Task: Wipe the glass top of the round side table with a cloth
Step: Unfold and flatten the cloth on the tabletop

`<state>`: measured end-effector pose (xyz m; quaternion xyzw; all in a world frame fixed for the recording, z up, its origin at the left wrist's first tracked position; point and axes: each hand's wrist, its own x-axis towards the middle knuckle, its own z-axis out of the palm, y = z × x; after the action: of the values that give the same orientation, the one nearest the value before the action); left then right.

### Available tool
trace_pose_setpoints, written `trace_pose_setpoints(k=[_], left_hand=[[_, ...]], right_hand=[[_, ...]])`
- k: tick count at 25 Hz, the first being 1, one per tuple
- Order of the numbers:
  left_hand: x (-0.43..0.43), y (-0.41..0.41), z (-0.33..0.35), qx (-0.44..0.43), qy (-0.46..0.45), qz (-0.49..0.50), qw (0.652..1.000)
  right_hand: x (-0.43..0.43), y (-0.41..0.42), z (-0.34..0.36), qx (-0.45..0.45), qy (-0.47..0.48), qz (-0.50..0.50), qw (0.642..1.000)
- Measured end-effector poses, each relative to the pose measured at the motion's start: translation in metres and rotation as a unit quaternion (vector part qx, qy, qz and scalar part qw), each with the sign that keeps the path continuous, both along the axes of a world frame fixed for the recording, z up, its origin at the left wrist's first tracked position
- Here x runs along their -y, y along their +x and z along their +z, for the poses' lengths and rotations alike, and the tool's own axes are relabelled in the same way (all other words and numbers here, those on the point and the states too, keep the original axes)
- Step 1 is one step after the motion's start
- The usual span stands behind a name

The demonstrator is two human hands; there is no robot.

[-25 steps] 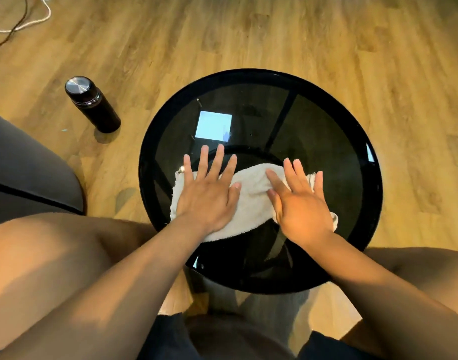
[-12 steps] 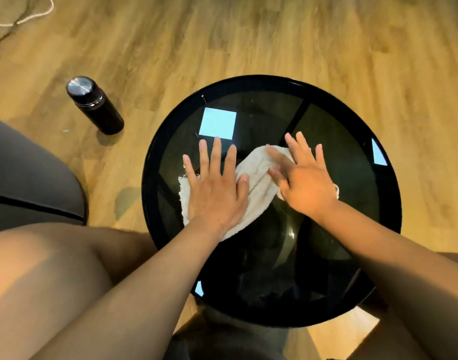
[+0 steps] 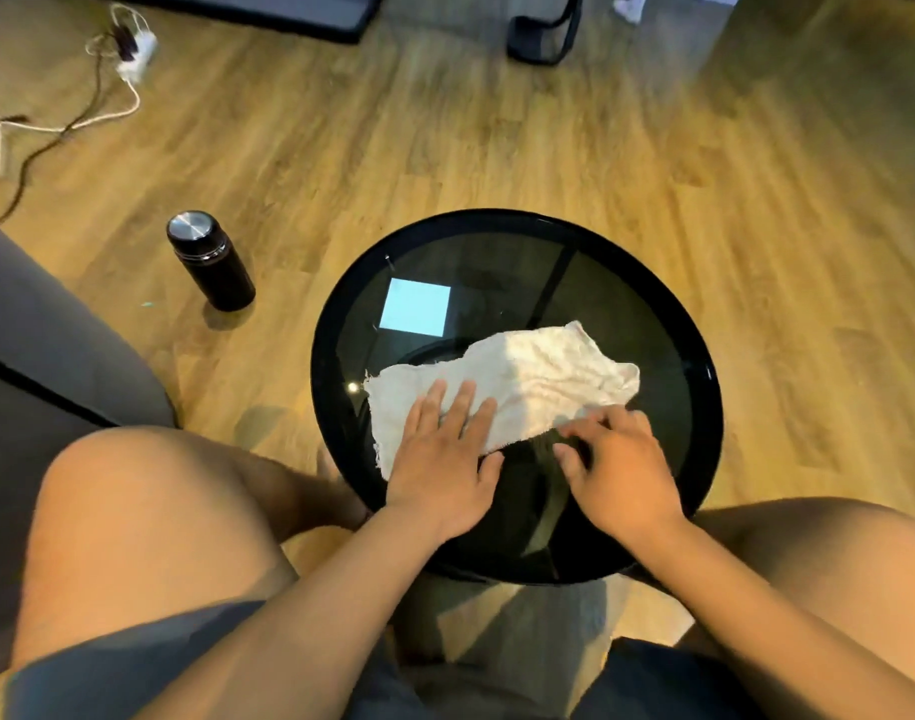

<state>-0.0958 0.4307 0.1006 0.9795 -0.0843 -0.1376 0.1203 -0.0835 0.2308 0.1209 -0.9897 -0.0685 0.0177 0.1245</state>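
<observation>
The wood floor [image 3: 549,148] takes up most of the view, bare to the right of and beyond the table. A grey sofa [image 3: 45,356] fills the left edge. The round table [image 3: 699,387] stands between the person's knees, its black rim unbroken all round; its near edge sits just above the lap. The far half of the glass is bare but for a pale square reflection [image 3: 415,308] toward the far left. The white cloth [image 3: 538,376] lies spread across the middle of the glass, running from the left rim toward the right, well short of the far edge. The left hand [image 3: 445,470] lies flat, fingers open, pressing the cloth's near left part. The right hand [image 3: 621,475] is curled, fingertips pinching the cloth's near edge. A black bottle [image 3: 211,259] stands upright on the floor, left of the table and well apart from it. Cables [image 3: 81,116] trail at the far left corner.
</observation>
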Motion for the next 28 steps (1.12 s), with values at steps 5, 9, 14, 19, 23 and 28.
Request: trace_pose_setpoints(k=[5, 9, 14, 19, 23, 28], left_hand=[[0.011, -0.024, 0.032, -0.032, -0.024, 0.009, 0.999], [-0.012, -0.005, 0.045, 0.024, -0.087, 0.102, 0.991], [-0.019, 0.043, 0.036, -0.088, -0.196, 0.229, 0.949], [0.003, 0.063, 0.036, -0.144, -0.285, 0.313, 0.895], [0.001, 0.069, 0.044, -0.198, -0.379, 0.349, 0.834], [-0.020, 0.060, 0.074, -0.167, -0.500, 0.352, 0.774]], right_hand=[[-0.043, -0.008, -0.010, -0.024, 0.114, -0.005, 0.993], [-0.052, -0.021, -0.013, -0.012, 0.136, -0.071, 0.988], [-0.055, -0.012, 0.016, -0.189, 0.547, -0.428, 0.695], [-0.057, 0.005, 0.031, -0.282, 0.550, -0.445, 0.648], [-0.051, 0.010, 0.032, -0.294, 0.520, -0.411, 0.689], [-0.034, 0.011, 0.051, -0.135, 0.507, -0.327, 0.786]])
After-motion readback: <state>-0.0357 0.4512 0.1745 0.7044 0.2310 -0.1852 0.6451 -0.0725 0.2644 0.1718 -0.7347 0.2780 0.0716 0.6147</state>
